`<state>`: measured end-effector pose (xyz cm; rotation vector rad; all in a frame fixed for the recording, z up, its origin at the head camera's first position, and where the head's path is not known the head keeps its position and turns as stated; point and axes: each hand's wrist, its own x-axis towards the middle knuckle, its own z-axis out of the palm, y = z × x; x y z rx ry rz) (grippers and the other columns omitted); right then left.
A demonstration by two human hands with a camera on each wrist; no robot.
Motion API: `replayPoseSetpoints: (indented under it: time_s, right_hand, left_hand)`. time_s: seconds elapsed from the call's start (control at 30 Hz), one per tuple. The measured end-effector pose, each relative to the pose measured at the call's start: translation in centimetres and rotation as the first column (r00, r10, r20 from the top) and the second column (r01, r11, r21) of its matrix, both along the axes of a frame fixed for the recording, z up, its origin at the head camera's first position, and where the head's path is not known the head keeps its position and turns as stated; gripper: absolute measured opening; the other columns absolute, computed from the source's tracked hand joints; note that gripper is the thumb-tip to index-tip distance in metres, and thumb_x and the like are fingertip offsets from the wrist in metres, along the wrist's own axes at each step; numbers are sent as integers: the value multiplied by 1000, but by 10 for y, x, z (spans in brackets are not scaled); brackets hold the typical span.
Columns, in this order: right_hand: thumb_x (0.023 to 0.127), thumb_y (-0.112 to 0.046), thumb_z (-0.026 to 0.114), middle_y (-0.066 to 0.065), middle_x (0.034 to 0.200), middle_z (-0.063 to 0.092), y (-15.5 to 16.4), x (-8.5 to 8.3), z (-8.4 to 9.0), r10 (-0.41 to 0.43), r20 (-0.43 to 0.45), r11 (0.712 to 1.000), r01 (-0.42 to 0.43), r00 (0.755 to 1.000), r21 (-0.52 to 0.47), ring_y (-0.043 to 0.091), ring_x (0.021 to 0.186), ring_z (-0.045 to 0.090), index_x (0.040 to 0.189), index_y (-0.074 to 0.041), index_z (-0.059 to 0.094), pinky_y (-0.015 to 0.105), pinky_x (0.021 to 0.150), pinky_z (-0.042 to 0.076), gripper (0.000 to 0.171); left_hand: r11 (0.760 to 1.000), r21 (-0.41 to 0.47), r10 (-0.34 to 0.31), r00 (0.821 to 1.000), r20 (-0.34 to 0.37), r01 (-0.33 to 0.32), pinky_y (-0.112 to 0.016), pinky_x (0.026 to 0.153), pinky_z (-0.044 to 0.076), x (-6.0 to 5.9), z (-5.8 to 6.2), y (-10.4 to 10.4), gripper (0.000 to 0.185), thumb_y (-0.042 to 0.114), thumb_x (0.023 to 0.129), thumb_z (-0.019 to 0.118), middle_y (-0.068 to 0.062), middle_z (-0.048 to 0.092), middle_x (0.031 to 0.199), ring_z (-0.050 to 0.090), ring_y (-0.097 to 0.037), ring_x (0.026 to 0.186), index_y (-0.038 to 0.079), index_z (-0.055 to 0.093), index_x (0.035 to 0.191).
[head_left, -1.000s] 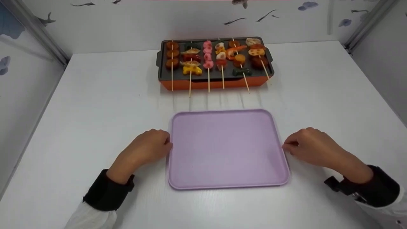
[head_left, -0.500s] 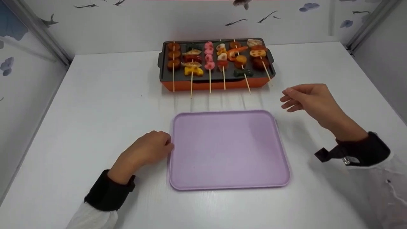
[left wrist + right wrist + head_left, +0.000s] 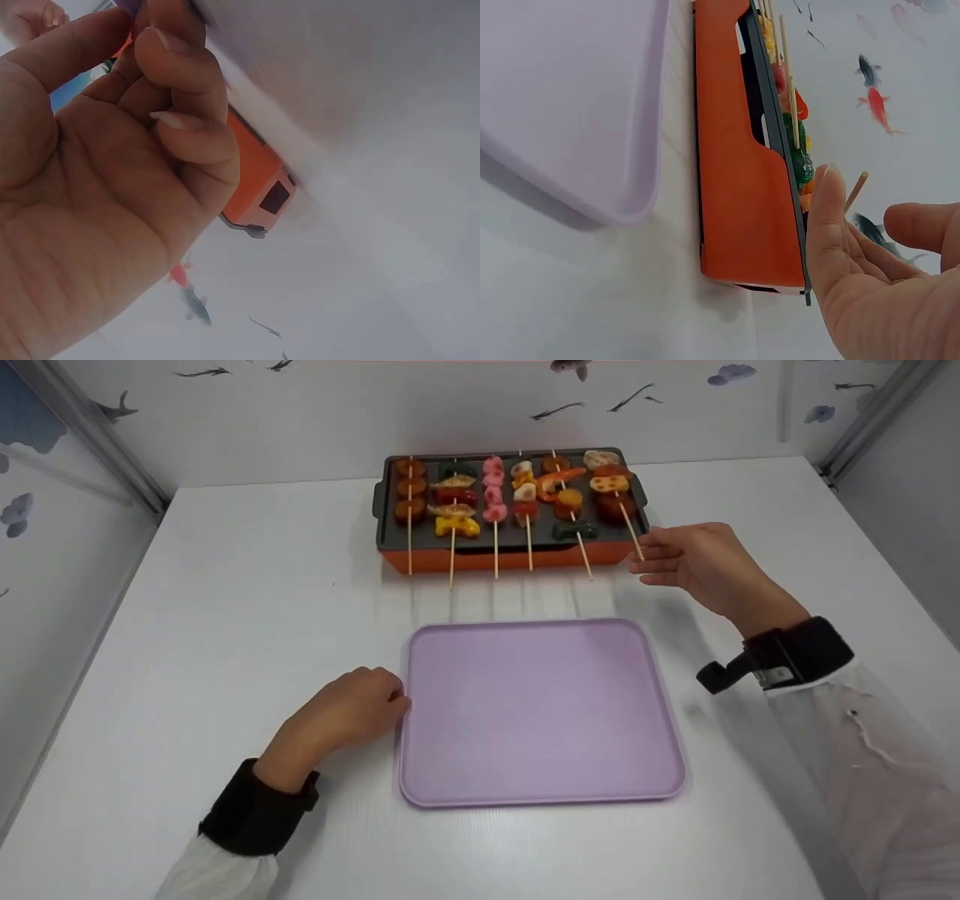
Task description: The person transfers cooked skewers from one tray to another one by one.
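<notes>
A pale purple tray [image 3: 540,712] lies flat on the white table. My left hand [image 3: 394,706] sits at its left rim, fingers curled, pinching the edge; the left wrist view shows the curled fingers [image 3: 180,82] close up. At the back stands an orange grill [image 3: 510,553] with a dark plate that carries several food skewers. My right hand [image 3: 646,559] hovers open at the grill's front right corner, fingers stretched toward the rightmost skewer [image 3: 627,526], holding nothing. In the right wrist view that skewer's stick end [image 3: 855,191] lies just beyond the open right hand [image 3: 862,217], beside the grill [image 3: 735,187] and the tray [image 3: 570,90].
White walls with fish prints close in the table at the back and both sides. Skewer sticks [image 3: 495,562] overhang the grill's front edge toward the tray. Bare white table [image 3: 225,600] lies left of the grill and around the tray.
My right hand let go of the tray's right edge, rose, and moved forward and left to the grill's front right corner. The left hand and the tray have not moved.
</notes>
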<state>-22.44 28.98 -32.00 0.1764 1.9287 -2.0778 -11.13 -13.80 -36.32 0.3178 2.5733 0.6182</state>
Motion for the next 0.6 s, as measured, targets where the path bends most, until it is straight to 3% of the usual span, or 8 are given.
replayPoseSetpoints:
  time_s: [0.17,0.4,0.6]
  right_hand:
    - [106,-16,61,16,96,75,-7,-12,-3,-19,62,997,24,998,-76,25,87,76,119,7,67,33,82,61,27]
    - [104,-13,65,15,93,75,-10,-25,-8,-67,136,984,88,988,-152,22,81,74,116,6,69,29,77,60,23]
    - [100,-8,70,12,91,73,-8,-30,-12,-61,108,976,82,992,-202,17,76,68,110,6,73,26,71,57,17]
  left_hand:
    - [1000,15,1,1000,4,-1,-33,61,35,0,0,-1,25,14,104,56,0,45,67,43,-16,64,8,68,84]
    - [1000,19,2,1000,13,-3,-32,59,32,1,1,-1,33,14,104,55,1,38,64,38,-16,62,10,59,71]
    - [999,33,-2,1000,9,2,-32,58,29,0,2,-2,38,13,104,54,2,35,62,35,-14,60,12,52,66]
